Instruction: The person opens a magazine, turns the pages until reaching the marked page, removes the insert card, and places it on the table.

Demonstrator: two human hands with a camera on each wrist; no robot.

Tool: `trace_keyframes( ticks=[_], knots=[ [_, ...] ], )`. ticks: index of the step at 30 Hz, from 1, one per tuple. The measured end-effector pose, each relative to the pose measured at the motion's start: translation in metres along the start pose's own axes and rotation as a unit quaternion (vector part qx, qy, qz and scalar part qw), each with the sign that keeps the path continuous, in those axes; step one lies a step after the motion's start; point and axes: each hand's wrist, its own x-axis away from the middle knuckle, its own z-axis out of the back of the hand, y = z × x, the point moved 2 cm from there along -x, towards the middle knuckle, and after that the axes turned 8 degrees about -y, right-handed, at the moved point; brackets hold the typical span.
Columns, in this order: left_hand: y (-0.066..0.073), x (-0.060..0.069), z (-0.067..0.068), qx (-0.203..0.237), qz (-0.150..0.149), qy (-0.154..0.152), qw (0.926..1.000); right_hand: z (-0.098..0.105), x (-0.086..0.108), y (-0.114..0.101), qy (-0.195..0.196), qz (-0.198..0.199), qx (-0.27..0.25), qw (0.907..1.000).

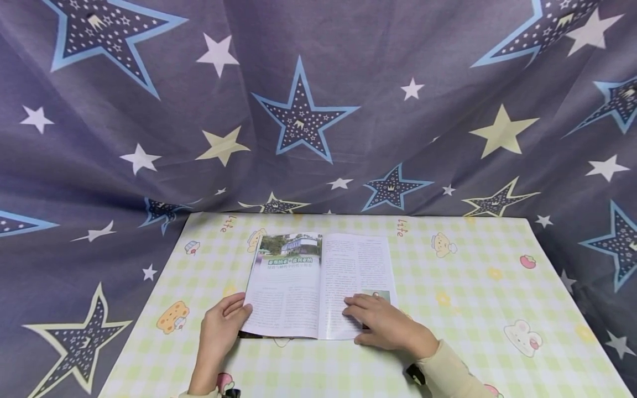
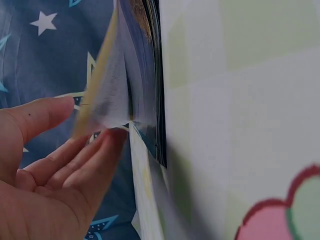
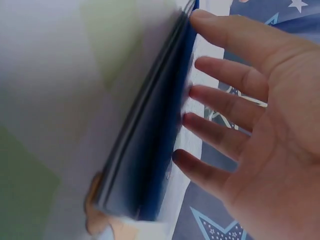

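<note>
An open magazine (image 1: 298, 298) lies on the table, with columns of print on both pages and a photo of a building at the top left. My left hand (image 1: 225, 321) is at its lower left edge. In the left wrist view a page (image 2: 107, 95) stands raised from the stack, between the spread thumb and the fingers, whose tips touch its lower corner. Spread across the lower part of the right page, my right hand (image 1: 385, 324) rests with fingers extended, partly covering a small photo (image 1: 379, 294). The right wrist view shows the magazine's pages (image 3: 145, 165) edge-on beside the fingertips.
A checked tablecloth (image 1: 478, 309) with cartoon animals and strawberries covers the table. Behind and at both sides hangs a dark curtain (image 1: 378, 55) with stars. Dark wrist straps (image 1: 415, 375) show at the sleeves.
</note>
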Motion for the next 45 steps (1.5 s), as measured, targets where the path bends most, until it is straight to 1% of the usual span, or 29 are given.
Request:
trace_keyframes(
  ticks=[6,8,11,13,16,19,21,23,25,27,29,32,34,37,40,43,45],
  knots=[
    [0.002,-0.002,-0.001,0.004,-0.015,-0.001,0.9999,0.005,0.009,0.005,0.024,0.018,-0.014,0.9995],
    [0.003,-0.002,-0.002,0.007,-0.018,-0.003,0.9998,0.008,0.013,0.008,0.036,0.015,-0.026,0.9989],
    [0.006,-0.003,-0.005,0.011,-0.026,-0.008,0.9996,0.011,0.02,0.016,0.063,-0.009,-0.029,0.9975],
    [0.008,-0.003,-0.008,0.015,-0.033,-0.013,0.9992,0.013,0.025,0.021,0.082,-0.043,-0.024,0.9954],
    [0.011,-0.005,-0.013,0.019,-0.045,-0.021,0.9986,0.016,0.03,0.027,0.131,-0.093,0.004,0.987],
    [0.016,-0.007,-0.021,0.021,-0.056,-0.033,0.9977,0.016,0.033,0.03,0.192,-0.133,0.04,0.9715],
    [0.019,-0.008,-0.026,0.025,-0.064,-0.041,0.9968,0.016,0.033,0.03,0.222,-0.154,0.053,0.9612],
    [0.024,-0.009,-0.032,0.03,-0.068,-0.047,0.9961,0.015,0.033,0.03,0.233,-0.172,0.05,0.9557],
    [0.029,-0.009,-0.039,0.033,-0.074,-0.058,0.995,0.015,0.032,0.029,0.239,-0.178,0.034,0.9541],
    [0.033,-0.009,-0.046,0.04,-0.08,-0.068,0.9937,0.015,0.03,0.026,0.244,-0.173,0.017,0.9542],
    [0.038,-0.009,-0.055,0.046,-0.089,-0.078,0.9919,0.015,0.027,0.024,0.254,-0.155,0.007,0.9547],
    [0.046,-0.009,-0.068,0.054,-0.105,-0.099,0.988,0.015,0.021,0.019,0.275,-0.113,-0.003,0.9548],
    [0.051,-0.008,-0.076,0.061,-0.115,-0.119,0.9842,0.016,0.017,0.016,0.286,-0.077,-0.014,0.9549],
    [0.056,-0.006,-0.089,0.074,-0.129,-0.146,0.9781,0.017,0.012,0.011,0.291,-0.034,-0.039,0.9553],
    [0.061,-0.004,-0.099,0.102,-0.135,-0.174,0.9702,0.017,0.006,0.005,0.279,-0.006,-0.061,0.9582],
    [0.065,-0.001,-0.108,0.137,-0.137,-0.212,0.9579,0.016,0.001,-0.001,0.264,0.011,-0.074,0.9617],
    [0.067,0.0,-0.111,0.153,-0.136,-0.232,0.9508,0.016,-0.001,-0.004,0.257,0.02,-0.081,0.9628]
  ],
)
